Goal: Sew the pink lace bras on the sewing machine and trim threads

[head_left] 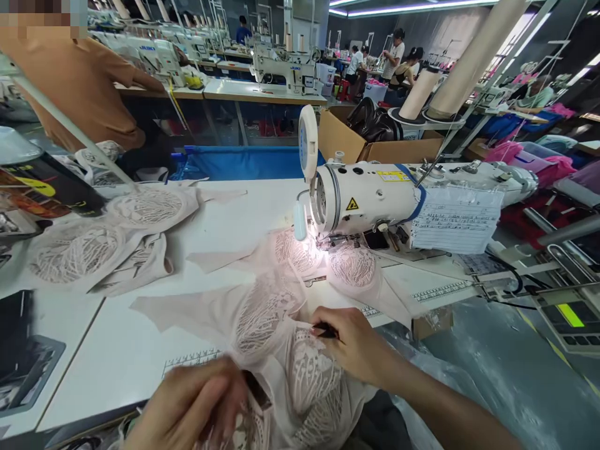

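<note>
A pale pink lace bra (316,375) hangs over the table's front edge, at the bottom middle. My right hand (354,344) is closed at its upper edge, with a small dark object (324,330) showing among the fingers. My left hand (187,400), blurred, has its fingers curled beside the lace at the lower left; what they hold, if anything, I cannot make out. Near that hand lies a dark strip (257,389). Another bra's lace cup (267,312) rests just beyond, and a further lace cup (352,267) sits below the lit needle area of the sewing machine (370,197).
More lace bras (77,253) lie at the table's left, by a dark container (47,181). A black tray-like object (28,356) is at the left edge. A handwritten sheet (457,215) hangs on the machine. A cardboard box (342,134) stands behind; a co-worker (84,87) sits at the upper left.
</note>
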Available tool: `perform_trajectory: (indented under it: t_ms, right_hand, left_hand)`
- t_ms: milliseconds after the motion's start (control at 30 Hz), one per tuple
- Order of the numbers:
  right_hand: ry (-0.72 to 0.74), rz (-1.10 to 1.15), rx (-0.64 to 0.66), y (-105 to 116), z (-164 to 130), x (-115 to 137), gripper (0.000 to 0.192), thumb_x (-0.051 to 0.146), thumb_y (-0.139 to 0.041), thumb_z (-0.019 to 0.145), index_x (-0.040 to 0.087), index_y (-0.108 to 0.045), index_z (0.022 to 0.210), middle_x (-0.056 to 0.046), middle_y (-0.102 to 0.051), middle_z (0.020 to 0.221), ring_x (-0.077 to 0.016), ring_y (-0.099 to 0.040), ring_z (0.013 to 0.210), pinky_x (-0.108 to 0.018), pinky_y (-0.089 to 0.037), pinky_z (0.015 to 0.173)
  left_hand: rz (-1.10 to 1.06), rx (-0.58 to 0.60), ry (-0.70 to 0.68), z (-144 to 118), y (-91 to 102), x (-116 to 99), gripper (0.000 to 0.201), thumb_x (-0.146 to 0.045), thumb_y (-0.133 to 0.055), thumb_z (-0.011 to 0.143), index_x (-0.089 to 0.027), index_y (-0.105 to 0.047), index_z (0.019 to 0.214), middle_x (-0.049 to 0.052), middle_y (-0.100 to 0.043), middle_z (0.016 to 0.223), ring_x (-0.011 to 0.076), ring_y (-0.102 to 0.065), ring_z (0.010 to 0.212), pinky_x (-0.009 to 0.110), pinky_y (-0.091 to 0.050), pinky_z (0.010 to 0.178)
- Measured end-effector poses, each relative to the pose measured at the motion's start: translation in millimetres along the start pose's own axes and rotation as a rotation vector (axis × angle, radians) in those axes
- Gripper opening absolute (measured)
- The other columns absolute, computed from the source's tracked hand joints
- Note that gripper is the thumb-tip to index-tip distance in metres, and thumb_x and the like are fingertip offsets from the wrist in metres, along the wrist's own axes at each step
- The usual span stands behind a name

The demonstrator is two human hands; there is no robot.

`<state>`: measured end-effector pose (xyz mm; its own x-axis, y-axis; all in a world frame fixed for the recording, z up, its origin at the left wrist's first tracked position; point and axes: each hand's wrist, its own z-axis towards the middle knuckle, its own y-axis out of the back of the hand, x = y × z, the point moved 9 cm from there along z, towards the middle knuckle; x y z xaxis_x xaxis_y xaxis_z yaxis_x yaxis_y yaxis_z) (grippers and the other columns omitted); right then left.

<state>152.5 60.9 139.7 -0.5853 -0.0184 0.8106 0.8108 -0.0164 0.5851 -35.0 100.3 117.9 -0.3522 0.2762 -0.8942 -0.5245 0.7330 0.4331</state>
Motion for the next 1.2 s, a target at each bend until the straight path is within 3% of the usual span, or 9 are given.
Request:
perform_trajectory:
  t_ms: [67,133,233,333,400,500,633,833,1200]
  right_hand:
    - [0.03,0.0,-0.007,-0.3,-9.1,4.3,0.02,0.003,-0.057,0.078,0.02,-0.067,0.081,0.004,-0.065,0.067,-0.009,-0.049,0.057,-0.021,-0.031,0.057]
    - [0.077,0.032,0.014,-0.1,-16.6,11.5,0.013,0.008,-0.061,0.081,0.019,-0.066,0.079,0.004,-0.065,0.066,-0.0085,-0.049,0.056,-0.021,-0.033,0.058]
    - [0.16,0.119,0.138,0.3,-27.8,22.4,0.011,0.014,-0.064,0.085,0.018,-0.066,0.076,0.004,-0.063,0.064,-0.007,-0.048,0.053,-0.02,-0.034,0.056]
    - [0.208,0.258,0.295,2.3,-37.2,23.2,0.013,0.021,-0.067,0.088,0.017,-0.067,0.075,0.003,-0.06,0.063,-0.0066,-0.046,0.053,-0.02,-0.034,0.054]
    - [0.201,0.383,0.358,4.4,-38.4,16.0,0.019,0.031,-0.069,0.089,0.017,-0.066,0.076,0.004,-0.055,0.062,-0.0066,-0.042,0.052,-0.021,-0.031,0.052]
    - [0.115,0.568,0.413,1.8,-33.0,-3.5,0.038,0.05,-0.074,0.084,0.017,-0.059,0.073,0.005,-0.045,0.064,-0.0076,-0.035,0.055,-0.024,-0.027,0.053]
    - [-0.016,0.858,0.397,-4.4,-22.0,-24.7,0.056,0.066,-0.069,0.081,0.017,-0.049,0.063,0.003,-0.045,0.065,-0.0095,-0.037,0.058,-0.026,-0.024,0.056]
    - [-0.129,1.168,0.389,-19.5,-16.3,-36.1,0.058,0.05,-0.081,0.077,0.018,-0.04,0.05,0.003,-0.048,0.052,-0.0082,-0.037,0.049,-0.025,-0.024,0.051]
    - [0.003,1.238,0.468,-12.8,-18.9,-30.0,0.063,0.053,-0.077,0.081,0.02,-0.032,0.051,0.009,-0.036,0.042,-0.0036,-0.023,0.037,-0.022,-0.02,0.041]
  left_hand:
    - [0.225,-0.192,-0.165,23.0,18.9,-27.9,0.032,-0.028,-0.039,0.101,-0.025,-0.069,0.11,0.006,-0.073,0.086,0.0188,-0.069,0.075,0.03,-0.058,0.071]
    - [0.396,0.035,-0.355,46.9,-3.0,-53.4,0.043,-0.009,-0.04,0.096,-0.03,-0.067,0.121,0.009,-0.06,0.138,0.025,-0.054,0.13,0.04,-0.054,0.096]
    - [0.421,0.319,-0.53,60.6,-17.3,-75.3,0.023,-0.01,-0.061,0.089,-0.027,-0.076,0.091,0.002,-0.036,0.161,0.0305,-0.02,0.152,0.052,-0.033,0.117]
    - [0.225,0.498,-0.544,56.9,-12.0,-79.2,0.011,-0.02,-0.072,0.086,-0.025,-0.074,0.075,0.005,-0.058,0.143,0.0313,-0.044,0.139,0.052,-0.024,0.12]
    - [-0.018,0.543,-0.411,55.3,-10.7,-67.6,0.022,-0.026,-0.067,0.091,-0.022,-0.071,0.069,0.007,-0.075,0.1,0.0249,-0.066,0.101,0.045,-0.039,0.108]
    - [-0.483,0.379,-0.077,58.7,-15.7,-31.8,0.044,-0.046,-0.065,0.09,-0.018,-0.059,0.057,0.001,-0.052,0.056,0.0132,-0.047,0.055,0.028,-0.045,0.063]
    - [-0.985,0.223,0.222,50.6,-46.9,5.8,0.051,-0.051,-0.083,0.069,-0.016,-0.05,0.051,0.0,-0.047,0.055,0.0113,-0.044,0.053,0.023,-0.038,0.052]
    - [-1.294,0.062,0.404,40.7,-66.1,23.9,0.05,-0.035,-0.093,0.053,-0.015,-0.047,0.052,-0.007,-0.037,0.049,0.0053,-0.034,0.043,0.018,-0.033,0.044]
    - [-1.354,0.211,0.254,44.1,-75.3,-3.0,0.065,-0.04,-0.086,0.067,-0.019,-0.028,0.049,-0.008,-0.028,0.04,0.0027,-0.023,0.036,0.017,-0.023,0.038]
